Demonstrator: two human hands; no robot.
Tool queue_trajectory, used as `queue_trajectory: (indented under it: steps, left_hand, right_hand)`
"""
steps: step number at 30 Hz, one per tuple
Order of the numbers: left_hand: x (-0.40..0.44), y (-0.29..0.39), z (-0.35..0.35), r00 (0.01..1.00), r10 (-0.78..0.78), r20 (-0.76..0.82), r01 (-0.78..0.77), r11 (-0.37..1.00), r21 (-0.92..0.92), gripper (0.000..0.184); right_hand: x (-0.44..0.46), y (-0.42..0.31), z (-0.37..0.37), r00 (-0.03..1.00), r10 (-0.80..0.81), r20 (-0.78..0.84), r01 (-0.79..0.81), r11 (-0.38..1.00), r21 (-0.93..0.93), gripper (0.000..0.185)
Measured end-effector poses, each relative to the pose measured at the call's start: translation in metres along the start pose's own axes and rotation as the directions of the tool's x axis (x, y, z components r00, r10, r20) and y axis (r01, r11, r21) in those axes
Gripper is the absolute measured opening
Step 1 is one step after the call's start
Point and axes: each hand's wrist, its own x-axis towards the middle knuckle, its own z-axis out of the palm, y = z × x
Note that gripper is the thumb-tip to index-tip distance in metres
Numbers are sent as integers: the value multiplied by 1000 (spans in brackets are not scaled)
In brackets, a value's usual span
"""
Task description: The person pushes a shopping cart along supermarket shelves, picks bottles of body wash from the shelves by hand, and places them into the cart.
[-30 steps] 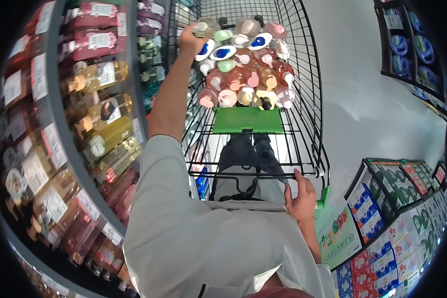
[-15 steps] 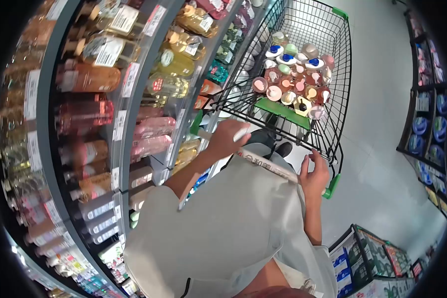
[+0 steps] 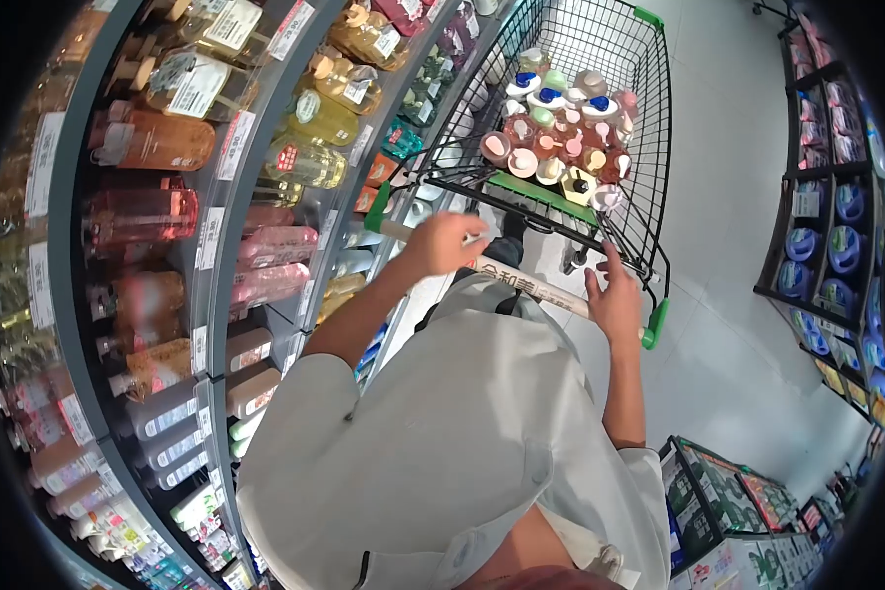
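The light-coloured handle [image 3: 521, 280] of a shopping cart crosses in front of my body, with dark printed characters on it. My left hand [image 3: 446, 244] is closed over its left part; a small whitish patch shows at the fingertips, too unclear to name. At the handle's right end rests my right hand [image 3: 615, 300], its fingers stretched out and the thumb apart. Ahead, the black wire cart [image 3: 664, 147] with green corners carries many pump bottles [image 3: 565, 147] packed together. Some have blue pump heads, others pink or white ones.
Along my left stands a long shelf [image 3: 216, 324] of bottles with price labels. Blue-packaged goods [image 3: 846, 251] fill a rack on the right. Stacked boxes [image 3: 728, 501] stand at the lower right. Pale tiled floor [image 3: 718, 275] runs along the cart's right side.
The cart and both hands appear slightly further left and higher in view, and the shelves have shifted left too. My right hand's fingers are more stretched out than before.
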Motion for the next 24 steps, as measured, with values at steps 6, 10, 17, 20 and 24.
queue_trajectory:
  steps: [6, 10, 17, 20, 24]
  left_hand:
    - [163, -77, -116, 790, -332, -515, 270, 943, -194, 46]
    - [256, -184, -168, 434, -479, -763, 491, 836, -245, 60]
    - [282, -251, -168, 477, -587, -654, 588, 766, -260, 78]
    - [244, -211, -146, 423, -499, -756, 576, 793, -201, 87]
    - [238, -194, -148, 491, -364, -791, 647, 761, 52, 102]
  right_hand:
    - [35, -5, -4, 990, 96, 99, -92, 995, -46, 53]
    - [68, -17, -12, 980, 130, 153, -119, 990, -80, 51]
    - [92, -17, -15, 992, 76, 99, -70, 996, -64, 49]
    - [47, -25, -16, 989, 116, 95, -112, 992, -50, 49]
    - [39, -27, -17, 987, 117, 111, -112, 993, -48, 50]
